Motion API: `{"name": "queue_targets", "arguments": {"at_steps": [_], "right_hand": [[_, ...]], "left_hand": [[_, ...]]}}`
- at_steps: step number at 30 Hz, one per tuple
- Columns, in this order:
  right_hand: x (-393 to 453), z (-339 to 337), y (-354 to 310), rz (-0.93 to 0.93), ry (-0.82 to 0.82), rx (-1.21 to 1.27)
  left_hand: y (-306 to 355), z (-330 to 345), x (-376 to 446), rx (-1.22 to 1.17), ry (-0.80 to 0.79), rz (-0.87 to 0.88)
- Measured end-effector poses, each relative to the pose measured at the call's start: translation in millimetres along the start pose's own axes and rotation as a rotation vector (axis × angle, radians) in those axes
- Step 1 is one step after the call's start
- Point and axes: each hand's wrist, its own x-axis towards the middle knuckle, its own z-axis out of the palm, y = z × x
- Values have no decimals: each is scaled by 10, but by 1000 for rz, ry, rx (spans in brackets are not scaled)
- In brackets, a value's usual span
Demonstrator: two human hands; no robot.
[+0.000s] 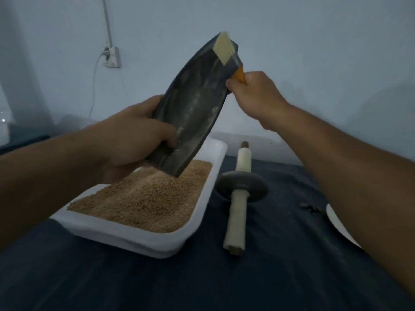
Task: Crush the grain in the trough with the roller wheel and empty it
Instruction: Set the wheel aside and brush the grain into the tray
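My left hand [134, 140] is gripping the trough [197, 102], tilting it over the tray [157, 241] of grain [143, 198]. My right hand [253, 95] is pinching a brush [224, 50] at the trough's raised end. The roller wheel [241, 187] is lying beside the tray.

Dim, bluish, soft picture.
We see flat, low light with no glare; the pale blue wall [292, 41] is evenly grey, the dark navy cloth [280, 277] nearly black. Everything is slightly blurred, and both forearms stretch wide toward the lower corners.
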Motion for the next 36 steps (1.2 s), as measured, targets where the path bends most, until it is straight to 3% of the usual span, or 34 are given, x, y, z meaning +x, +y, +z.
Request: {"name": "queue_targets", "arguments": {"at_steps": [7, 17, 22, 36], "right_hand": [[-394, -851, 311, 175, 62, -17], [-987, -1560, 1175, 489, 17, -166], [-1155, -1461, 1615, 543, -17, -244], [-1266, -782, 2158, 614, -174, -245]], "left_hand": [[348, 947, -21, -396, -79, -155], [222, 2087, 94, -561, -299, -368], [-99, 2414, 147, -577, -308, -456], [-988, 2588, 323, -511, -235, -437]]}}
